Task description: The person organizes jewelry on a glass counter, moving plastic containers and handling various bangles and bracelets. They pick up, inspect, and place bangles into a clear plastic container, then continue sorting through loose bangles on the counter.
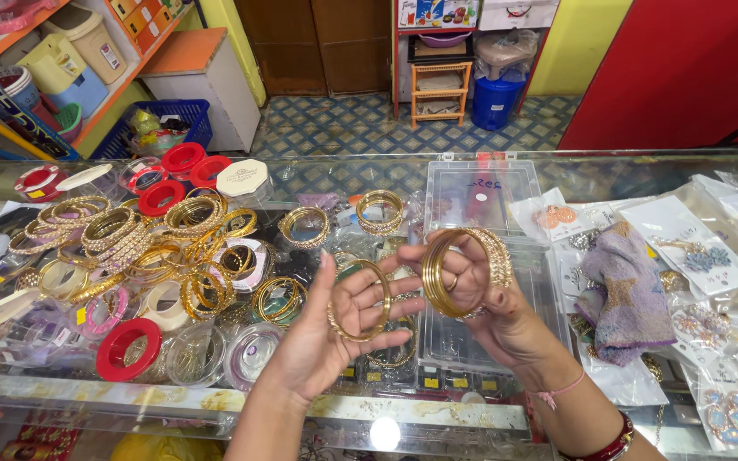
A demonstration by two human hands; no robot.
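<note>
Two bare hands hover above a glass counter (61, 388) crowded with bangle sets (130, 243). Right hand (493, 307) closes its fingers around a stack of gold bangles (463, 271), upright. Left hand (335, 329) lies palm-up, fingers loosely curled, cradling one gold bangle (362, 300).

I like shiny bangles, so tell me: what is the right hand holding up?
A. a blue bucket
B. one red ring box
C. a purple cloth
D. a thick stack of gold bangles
D: the right hand grips a stack of gold bangles, while the left hand has only a single bangle lying on its open palm.
</note>
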